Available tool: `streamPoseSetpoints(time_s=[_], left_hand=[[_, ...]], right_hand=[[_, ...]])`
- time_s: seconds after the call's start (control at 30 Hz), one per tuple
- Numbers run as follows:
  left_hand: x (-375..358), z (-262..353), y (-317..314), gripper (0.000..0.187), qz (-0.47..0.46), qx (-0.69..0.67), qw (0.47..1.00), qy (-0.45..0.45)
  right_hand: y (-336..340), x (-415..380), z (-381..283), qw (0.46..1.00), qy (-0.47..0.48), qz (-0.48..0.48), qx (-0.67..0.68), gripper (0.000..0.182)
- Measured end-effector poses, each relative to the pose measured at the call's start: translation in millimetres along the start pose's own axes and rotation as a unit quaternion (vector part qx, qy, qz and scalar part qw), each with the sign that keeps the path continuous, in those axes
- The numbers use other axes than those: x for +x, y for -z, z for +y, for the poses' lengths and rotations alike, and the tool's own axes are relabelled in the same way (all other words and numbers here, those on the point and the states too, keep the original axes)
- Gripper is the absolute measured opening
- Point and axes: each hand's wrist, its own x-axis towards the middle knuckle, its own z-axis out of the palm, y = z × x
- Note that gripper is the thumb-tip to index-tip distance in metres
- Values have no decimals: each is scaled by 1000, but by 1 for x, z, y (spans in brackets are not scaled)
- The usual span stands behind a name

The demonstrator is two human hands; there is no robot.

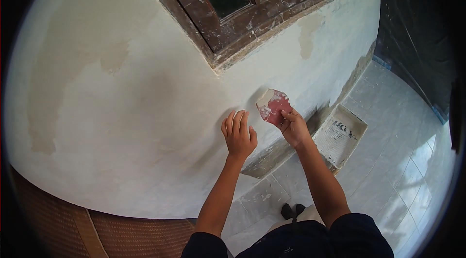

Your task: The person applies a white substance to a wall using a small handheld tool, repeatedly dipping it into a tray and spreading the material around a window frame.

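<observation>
My right hand (294, 129) grips a small red scraper (275, 107) by its lower right edge, thumb on its face. Whitish paste covers the upper left part of the scraper, which is held up in front of the pale plastered wall (165, 132). To its left, my left hand (239, 134) is raised at the wall with its fingers spread and nothing in it. Whether its fingertips touch the surface is hard to tell. Darker, beige patches (114, 56) show on the wall at the left and under the window.
A paint-spattered brown window frame (213, 15) is set in the wall above. A white tray (340, 136) with dark marks stands on the tiled floor (383, 161) at right. Dark sheeting (412, 30) hangs at the upper right. Brown woven material (141, 233) lies at the lower left.
</observation>
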Motion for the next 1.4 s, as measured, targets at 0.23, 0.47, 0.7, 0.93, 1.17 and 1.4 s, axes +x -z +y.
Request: streamPoseSetpoints(time_s=[0.23, 0.47, 0.7, 0.93, 1.17, 1.4], left_hand=[[22, -17, 41, 49, 28, 68, 997, -27], [37, -38, 93, 50, 48, 144, 988, -24], [84, -83, 153, 51, 86, 193, 974, -80], [156, -137, 232, 48, 188, 284, 923, -178], [187, -165, 259, 43, 270, 288, 888, -236], [188, -165, 259, 38, 305, 237, 887, -251]], right_hand=[[-52, 3, -16, 997, 38, -70, -7, 30], [-99, 4, -14, 991, 44, -124, -8, 29], [-153, 2, -4, 967, 153, -176, -100, 32], [-227, -15, 9, 824, 436, -164, -323, 38], [-283, -3, 49, 618, 654, -120, -419, 52], [-299, 33, 99, 496, 717, -34, -488, 51]])
